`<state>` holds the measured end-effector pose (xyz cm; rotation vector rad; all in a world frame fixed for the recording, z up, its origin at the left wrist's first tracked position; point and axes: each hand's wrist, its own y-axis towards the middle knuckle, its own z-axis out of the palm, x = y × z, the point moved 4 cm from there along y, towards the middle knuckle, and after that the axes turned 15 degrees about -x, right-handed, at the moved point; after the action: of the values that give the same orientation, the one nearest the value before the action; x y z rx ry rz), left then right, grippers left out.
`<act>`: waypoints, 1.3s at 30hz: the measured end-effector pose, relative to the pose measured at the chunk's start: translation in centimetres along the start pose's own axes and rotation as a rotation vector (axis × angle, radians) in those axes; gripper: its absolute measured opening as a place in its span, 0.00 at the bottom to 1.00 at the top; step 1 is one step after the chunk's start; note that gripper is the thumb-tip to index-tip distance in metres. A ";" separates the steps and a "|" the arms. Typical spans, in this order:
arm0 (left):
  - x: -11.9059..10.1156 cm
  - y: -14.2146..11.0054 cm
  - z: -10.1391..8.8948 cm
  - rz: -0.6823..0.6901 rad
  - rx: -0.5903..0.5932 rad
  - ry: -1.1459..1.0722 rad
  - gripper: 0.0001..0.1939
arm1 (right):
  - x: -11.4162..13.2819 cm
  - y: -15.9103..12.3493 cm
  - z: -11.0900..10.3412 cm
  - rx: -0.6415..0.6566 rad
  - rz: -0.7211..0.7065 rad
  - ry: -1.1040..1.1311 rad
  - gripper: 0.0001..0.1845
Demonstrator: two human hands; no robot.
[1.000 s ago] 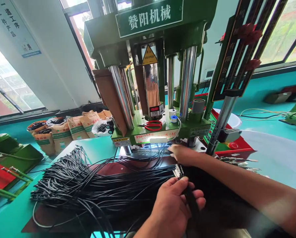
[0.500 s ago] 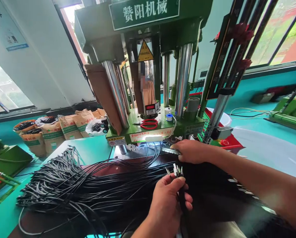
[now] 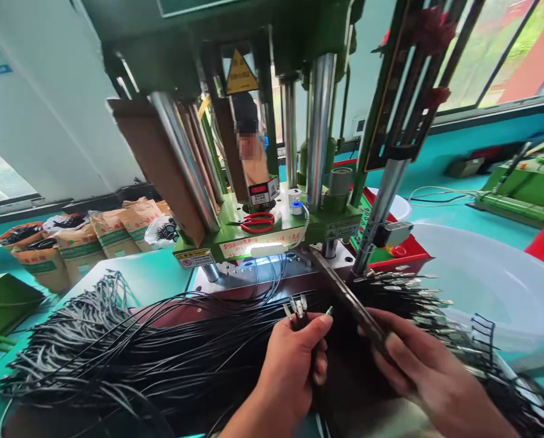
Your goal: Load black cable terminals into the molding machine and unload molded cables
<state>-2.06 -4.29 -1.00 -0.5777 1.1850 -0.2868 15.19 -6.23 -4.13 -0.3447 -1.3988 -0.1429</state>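
Observation:
In front of my body, my left hand [image 3: 294,359] is closed round a small bunch of black cables with silvery metal connector ends [image 3: 298,307] sticking up past the thumb. One more metal tip pokes out beside the thumb. My right hand [image 3: 422,365] grips the near end of a long, narrow dark metal bar [image 3: 347,298]. Its far end reaches up to the lower edge of the green press [image 3: 235,240], where its tip is partly hidden. Several cables run from under the lit lamp [image 3: 268,249] of the press towards the pile of black cables [image 3: 162,340] at left.
More cables with metal ends [image 3: 422,304] lie at right, beside a large white tub [image 3: 476,261]. Red-handled snips [image 3: 257,222] rest on the press ledge. Filled paper sacks [image 3: 78,249] stand at the back left. A red control box [image 3: 408,258] sits right of the press.
My right hand has drawn back from the press towards me, and now holds the dark bar. My left hand keeps its cables. The view has shifted slightly right and down.

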 end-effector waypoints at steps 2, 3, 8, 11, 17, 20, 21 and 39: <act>0.0 -0.1 0.6 0.034 0.039 0.077 0.15 | -0.1 0.1 2.2 0.053 0.026 0.058 0.29; 0.1 -0.1 0.8 0.050 0.059 0.114 0.15 | 0.1 0.4 2.9 0.038 0.009 0.075 0.30; 0.3 -0.1 1.5 0.099 0.108 0.227 0.15 | 0.4 1.2 4.1 -0.052 -0.060 0.092 0.30; 0.4 0.1 1.3 0.117 0.095 0.266 0.13 | -0.1 1.1 4.0 -0.045 -0.050 0.103 0.28; 0.4 0.4 1.2 0.141 0.098 0.311 0.14 | -0.1 1.3 4.1 -0.040 -0.040 0.093 0.29; 0.4 0.4 1.4 0.143 0.110 0.312 0.15 | 0.0 1.3 4.2 -0.047 -0.037 0.079 0.29; 0.3 0.4 1.4 0.139 0.111 0.311 0.15 | 0.0 1.3 4.2 -0.051 -0.033 0.078 0.29; -0.4 0.2 0.9 0.067 0.091 0.164 0.15 | -0.1 0.8 3.3 -0.094 0.012 0.072 0.28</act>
<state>-1.39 -3.72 -0.60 -0.4405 1.3399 -0.3345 12.35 -4.43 -3.91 -0.4226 -1.3211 -0.2098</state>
